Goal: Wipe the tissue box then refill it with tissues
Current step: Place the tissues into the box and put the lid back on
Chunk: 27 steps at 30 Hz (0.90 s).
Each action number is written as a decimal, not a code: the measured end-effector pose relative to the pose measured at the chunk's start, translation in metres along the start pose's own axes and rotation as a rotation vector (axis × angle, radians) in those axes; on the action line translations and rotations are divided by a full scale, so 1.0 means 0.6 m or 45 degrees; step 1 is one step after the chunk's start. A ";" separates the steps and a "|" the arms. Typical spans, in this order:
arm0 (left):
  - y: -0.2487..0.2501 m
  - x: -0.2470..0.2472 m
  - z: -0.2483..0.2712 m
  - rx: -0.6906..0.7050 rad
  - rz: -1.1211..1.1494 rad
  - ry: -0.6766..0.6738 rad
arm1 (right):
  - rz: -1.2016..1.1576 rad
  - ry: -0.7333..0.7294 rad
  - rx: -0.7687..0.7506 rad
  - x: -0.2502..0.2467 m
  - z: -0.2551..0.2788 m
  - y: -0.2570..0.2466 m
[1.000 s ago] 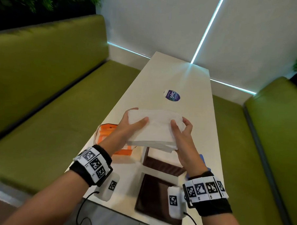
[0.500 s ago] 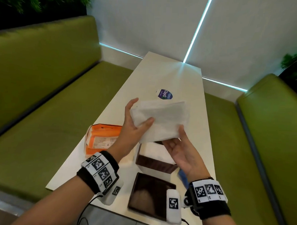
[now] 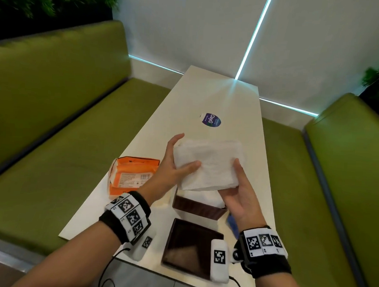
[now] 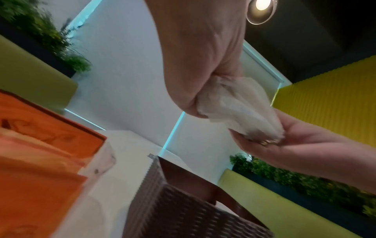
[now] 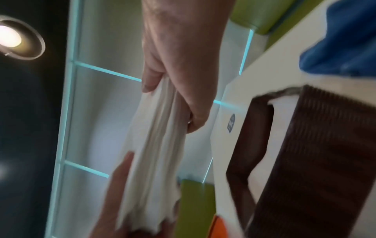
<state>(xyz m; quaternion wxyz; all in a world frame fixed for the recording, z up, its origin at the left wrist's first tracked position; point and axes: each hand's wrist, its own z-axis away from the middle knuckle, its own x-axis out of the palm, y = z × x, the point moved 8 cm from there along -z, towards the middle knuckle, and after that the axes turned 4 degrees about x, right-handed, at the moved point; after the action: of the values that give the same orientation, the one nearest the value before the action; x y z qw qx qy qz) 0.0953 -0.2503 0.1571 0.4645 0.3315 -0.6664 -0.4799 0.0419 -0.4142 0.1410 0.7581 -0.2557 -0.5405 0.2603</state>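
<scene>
A thick stack of white tissues (image 3: 208,163) is held in the air above the table. My left hand (image 3: 174,164) grips its left end, thumb on top. My right hand (image 3: 239,189) holds the right near corner, thumb on top and fingers underneath. Below the stack sits the open brown woven tissue box (image 3: 197,208) with white tissues showing inside. Its brown lid (image 3: 190,247) lies flat near the table's front edge. In the left wrist view the stack (image 4: 240,106) is pinched between both hands above the box (image 4: 183,206). The right wrist view shows the stack (image 5: 156,153) edge-on.
An opened orange tissue pack (image 3: 131,175) lies left of the box. A blue cloth (image 3: 232,225) sits at the box's right, partly hidden by my right wrist. A round blue sticker (image 3: 211,120) is on the white table (image 3: 219,97). Green benches flank the table on both sides.
The stack tilted up with only the left hand holding it half a second ago; now the right hand grips its near right corner again and the stack sits lower.
</scene>
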 end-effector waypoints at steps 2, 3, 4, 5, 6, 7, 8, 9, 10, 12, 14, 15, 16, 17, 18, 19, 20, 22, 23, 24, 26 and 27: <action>-0.003 -0.011 -0.002 -0.052 -0.014 -0.006 | 0.266 0.084 -0.050 -0.021 -0.006 -0.010; -0.008 -0.010 -0.003 -0.083 -0.036 -0.015 | 0.380 0.111 -0.070 -0.024 -0.008 -0.012; -0.015 -0.006 -0.002 -0.118 -0.063 -0.032 | 0.471 0.128 -0.086 -0.024 -0.009 -0.011; -0.022 -0.001 -0.002 -0.146 -0.088 -0.041 | 0.543 0.142 -0.096 -0.022 -0.009 -0.008; -0.028 0.002 -0.004 -0.158 -0.105 -0.031 | 0.591 0.157 -0.105 -0.021 -0.010 -0.007; -0.031 0.002 -0.007 -0.159 -0.108 -0.001 | 0.617 0.176 -0.115 -0.022 -0.010 -0.006; -0.033 0.000 -0.011 -0.160 -0.101 0.040 | 0.630 0.194 -0.125 -0.023 -0.010 -0.007; -0.034 -0.003 -0.015 -0.162 -0.094 0.075 | 0.646 0.215 -0.138 -0.026 -0.010 -0.009; -0.035 -0.004 -0.018 -0.168 -0.092 0.088 | 0.661 0.237 -0.155 -0.029 -0.011 -0.012; -0.037 0.002 -0.021 -0.188 -0.094 0.061 | 0.688 0.279 -0.179 -0.035 -0.013 -0.018; -0.041 0.007 -0.022 -0.213 -0.123 0.042 | 0.726 0.272 -0.158 -0.038 -0.015 -0.019; -0.043 0.005 -0.024 -0.230 -0.142 0.060 | 0.770 0.253 -0.125 -0.036 -0.015 -0.018; -0.045 0.001 -0.027 -0.250 -0.167 0.093 | 0.830 0.230 -0.091 -0.034 -0.015 -0.016; -0.046 -0.004 -0.029 -0.268 -0.202 0.123 | 0.888 0.213 -0.073 -0.031 -0.015 -0.017; -0.048 -0.007 -0.032 -0.295 -0.242 0.128 | 0.930 0.215 -0.079 -0.031 -0.015 -0.021; -0.050 -0.005 -0.035 -0.335 -0.260 0.101 | 0.949 0.238 -0.105 -0.031 -0.016 -0.029; -0.053 0.000 -0.038 -0.377 -0.248 0.053 | 0.946 0.279 -0.141 -0.033 -0.017 -0.039; -0.055 0.006 -0.042 -0.412 -0.205 -0.029 | 0.952 0.336 -0.184 -0.040 -0.020 -0.054; -0.054 0.006 -0.043 -0.395 -0.233 -0.051 | 0.972 0.339 -0.170 -0.043 -0.022 -0.056; -0.052 0.005 -0.044 -0.354 -0.318 -0.065 | 0.994 0.330 -0.134 -0.045 -0.024 -0.054; -0.051 0.002 -0.041 -0.266 -0.611 -0.058 | 1.070 0.320 -0.026 -0.056 -0.030 -0.042; -0.054 0.001 -0.037 -0.244 -0.758 -0.041 | 1.123 0.338 0.023 -0.065 -0.034 -0.037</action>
<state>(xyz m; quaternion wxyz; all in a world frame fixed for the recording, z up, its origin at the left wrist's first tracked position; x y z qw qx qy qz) 0.1158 -0.2687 0.1294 0.3222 0.4591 -0.4990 -0.6606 0.0532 -0.4585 0.1232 0.6398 -0.4857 -0.2761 0.5277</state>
